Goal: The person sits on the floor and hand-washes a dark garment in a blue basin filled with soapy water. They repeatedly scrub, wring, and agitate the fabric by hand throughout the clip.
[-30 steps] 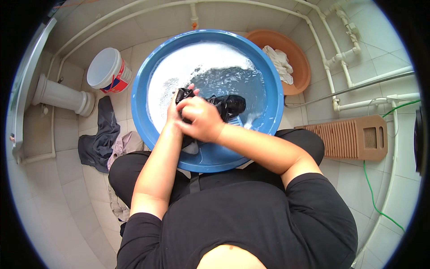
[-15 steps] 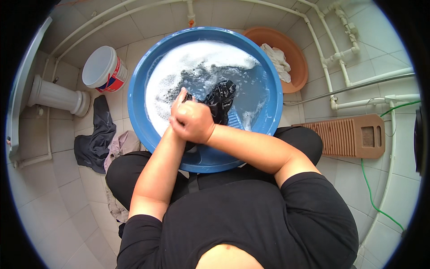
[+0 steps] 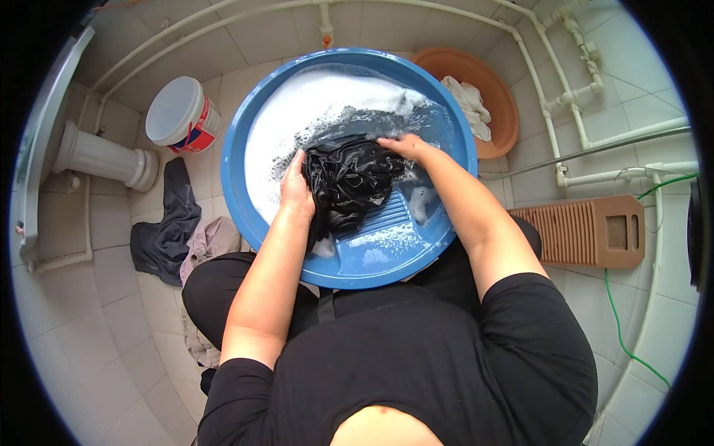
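A wet black garment (image 3: 349, 178) lies bunched in a large blue basin (image 3: 233, 160) of sudsy water, partly over the ribbed washboard (image 3: 388, 215) moulded into the near side. My left hand (image 3: 297, 187) holds the garment's left edge, its thumb pointing up and its other fingers hidden under the cloth. At the upper right edge of the cloth is my right hand (image 3: 404, 146), with its fingertips closed on the fabric. Thick white foam (image 3: 297, 104) covers the far and left parts of the water.
To the left stand a white lidded bucket (image 3: 175, 111) and a white column (image 3: 104, 156), near dark clothes (image 3: 167, 227) and a pinkish garment (image 3: 212, 241) on the tiles. An orange basin (image 3: 506, 111) holding white cloth (image 3: 467, 108) and a brown washboard (image 3: 573, 232) are at right. Pipes line the walls.
My hands were together over the basin's near left part. Now they are apart, the right one farther right and away from me, with the black garment spread wider between them.
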Motion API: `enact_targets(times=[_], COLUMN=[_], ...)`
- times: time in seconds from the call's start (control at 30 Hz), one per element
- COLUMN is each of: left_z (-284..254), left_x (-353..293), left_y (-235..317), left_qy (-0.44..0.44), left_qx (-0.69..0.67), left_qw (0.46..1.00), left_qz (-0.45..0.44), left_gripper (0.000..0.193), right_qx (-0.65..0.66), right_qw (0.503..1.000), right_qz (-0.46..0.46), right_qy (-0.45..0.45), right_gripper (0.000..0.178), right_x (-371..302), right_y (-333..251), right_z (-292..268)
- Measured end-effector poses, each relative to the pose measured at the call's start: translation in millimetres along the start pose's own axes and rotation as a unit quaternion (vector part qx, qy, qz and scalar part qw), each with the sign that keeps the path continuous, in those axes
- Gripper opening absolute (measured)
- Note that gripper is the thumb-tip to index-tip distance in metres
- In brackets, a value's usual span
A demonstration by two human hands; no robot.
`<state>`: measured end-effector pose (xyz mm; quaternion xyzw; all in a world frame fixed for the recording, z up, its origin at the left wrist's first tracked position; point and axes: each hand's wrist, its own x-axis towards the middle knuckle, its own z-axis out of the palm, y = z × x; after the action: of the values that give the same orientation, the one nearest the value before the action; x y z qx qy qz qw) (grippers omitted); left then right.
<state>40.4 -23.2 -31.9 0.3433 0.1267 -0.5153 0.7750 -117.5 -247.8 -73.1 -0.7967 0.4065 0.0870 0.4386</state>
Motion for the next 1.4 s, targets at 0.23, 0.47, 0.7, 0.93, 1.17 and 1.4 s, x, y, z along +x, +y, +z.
enact_targets(times=[0.23, 0.47, 0.7, 0.93, 1.17, 1.4], left_z=[15, -5, 3, -18, 38, -60], left_x=[-3, 8, -13, 14, -27, 29], left_y=[-5, 3, -10, -36, -18, -34], left_qy=[-0.022, -0.019, -0.012, -0.532, 0.120, -0.147], left_qx=[0.069, 0.098, 0.155, -0.107, 0.261, 0.044], left_qw=[0.995, 0.995, 0.985, 0.829, 0.955, 0.988], left_qz=[-0.068, -0.030, 0.074, 0.140, 0.071, 0.015], left_gripper=[0.026, 0.039, 0.029, 0.042, 0.037, 0.037], right_qx=[-0.016, 0.035, 0.006, 0.037, 0.077, 0.144], right_qw=[0.947, 0.880, 0.814, 0.848, 0.901, 0.889], right_qz=[-0.160, -0.433, -0.497, -0.420, -0.244, -0.365], right_qy=[0.279, 0.193, 0.301, 0.320, 0.350, 0.238], right_gripper=[0.050, 0.022, 0.016, 0.020, 0.027, 0.026], right_x=[-8, -127, -119, -119, -82, -129], right_y=[-24, -146, -154, -166, -150, -165], right_z=[25, 69, 90, 94, 76, 92])
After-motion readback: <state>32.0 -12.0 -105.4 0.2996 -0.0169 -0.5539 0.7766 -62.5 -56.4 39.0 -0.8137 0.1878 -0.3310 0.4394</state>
